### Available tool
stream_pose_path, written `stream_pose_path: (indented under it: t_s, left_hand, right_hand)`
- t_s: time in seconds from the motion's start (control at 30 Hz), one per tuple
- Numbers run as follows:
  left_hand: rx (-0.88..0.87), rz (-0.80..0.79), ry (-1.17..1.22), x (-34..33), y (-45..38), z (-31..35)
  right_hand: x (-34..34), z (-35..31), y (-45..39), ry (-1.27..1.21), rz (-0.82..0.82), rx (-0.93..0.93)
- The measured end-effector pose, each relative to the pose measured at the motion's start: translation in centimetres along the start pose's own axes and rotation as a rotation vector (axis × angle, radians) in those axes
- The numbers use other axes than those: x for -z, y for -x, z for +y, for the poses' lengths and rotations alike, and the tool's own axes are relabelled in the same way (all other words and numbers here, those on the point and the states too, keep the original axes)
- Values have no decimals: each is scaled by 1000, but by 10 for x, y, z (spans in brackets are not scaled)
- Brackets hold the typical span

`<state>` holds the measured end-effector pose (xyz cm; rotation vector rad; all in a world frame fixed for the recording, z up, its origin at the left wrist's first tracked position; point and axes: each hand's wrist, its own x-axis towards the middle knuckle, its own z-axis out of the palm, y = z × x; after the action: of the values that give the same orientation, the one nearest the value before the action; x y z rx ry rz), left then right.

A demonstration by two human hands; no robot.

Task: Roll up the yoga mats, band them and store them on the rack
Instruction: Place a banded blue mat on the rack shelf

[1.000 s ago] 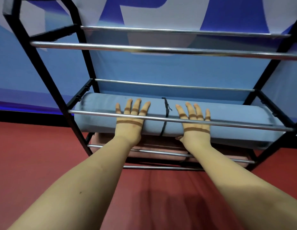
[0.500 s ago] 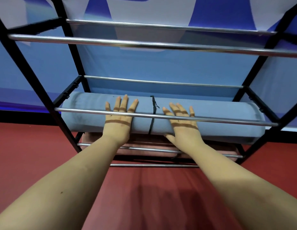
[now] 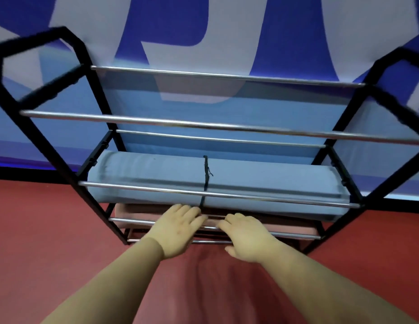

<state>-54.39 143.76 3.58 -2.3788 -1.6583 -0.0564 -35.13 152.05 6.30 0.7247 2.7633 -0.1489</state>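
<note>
A rolled light-blue yoga mat lies across a middle shelf of the black rack, with a black band tied round its middle. Under it a rolled pink mat lies on the lower shelf. My left hand and my right hand hover side by side just in front of the rack's lower bars, below the blue mat, fingers relaxed and holding nothing. The fingertips sit near the pink mat; contact is unclear.
Chrome bars span the rack's upper shelves, which hold nothing. A blue and white banner hangs behind. The red floor stretches in front and to both sides of the rack.
Both hands have left the blue mat and dropped lower and closer together, in front of the bottom shelf. The view has pulled back and tilted, showing more of the rack's top.
</note>
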Motion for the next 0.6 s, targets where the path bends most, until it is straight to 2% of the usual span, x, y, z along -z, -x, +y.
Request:
stream_pose_path:
  t_s: [0.1, 0.23, 0.3, 0.47, 0.6]
  left_hand:
    - [-12, -311, 76, 39, 2, 21]
    - [86, -529, 194, 147, -22, 25]
    - [167, -546, 210, 208, -38, 18]
    - [353, -474, 311, 370, -58, -2]
    - [401, -423, 388, 509, -62, -16]
  right_hand:
    - [32, -14, 27, -122, -115, -13]
    - [109, -30, 64, -272, -78, -95]
    - [161, -32, 85, -288, -59, -146]
    - [316, -36, 148, -286, -29, -260]
    - [450, -57, 208, -245, 25, -326]
